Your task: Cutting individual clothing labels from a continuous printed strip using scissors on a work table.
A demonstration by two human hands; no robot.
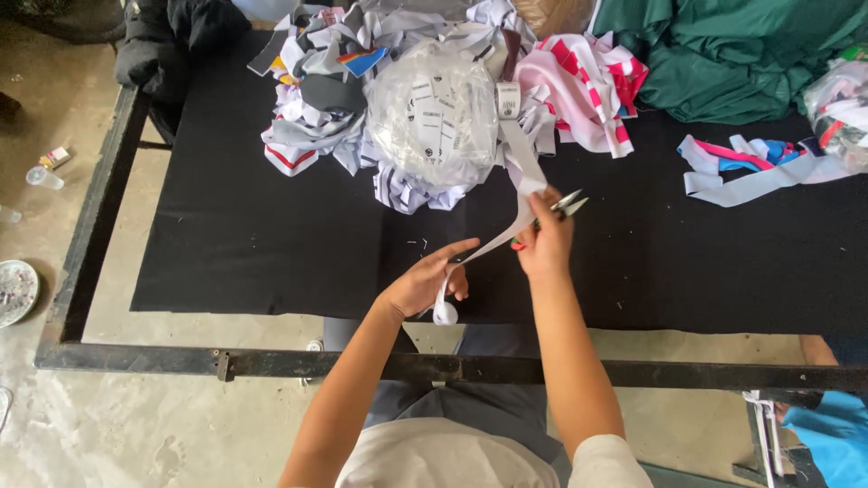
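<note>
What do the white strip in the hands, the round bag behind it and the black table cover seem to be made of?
White strip: likely woven fabric tape, matte; it bends and curls softly.
Round bag: thin clear plastic, glossy; shiny creases, and the contents show through.
Black table cover: probably felt or similar cloth, dull, with no reflections and lint specks on it.

I see a black cloth-covered bench (271, 262) with a dark metal frame (90, 244). Left of the bench lies a stained, pale concrete floor (108, 425) in daylight.
</note>
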